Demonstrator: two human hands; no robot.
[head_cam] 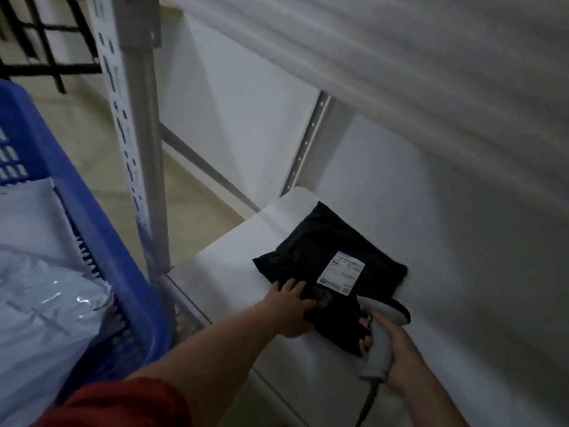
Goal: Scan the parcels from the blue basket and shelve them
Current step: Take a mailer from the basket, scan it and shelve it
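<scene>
Black parcel [311, 251] beneath left hand [289, 306]

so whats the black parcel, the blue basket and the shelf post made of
Black parcel: soft plastic film, probably a poly mailer. It creases and has a faint sheen, with a paper-looking label stuck on.
Blue basket: rigid moulded plastic, uniform colour, slotted wall.
Shelf post: looks like grey painted metal with punched slots, though blur leaves the finish open.
</scene>
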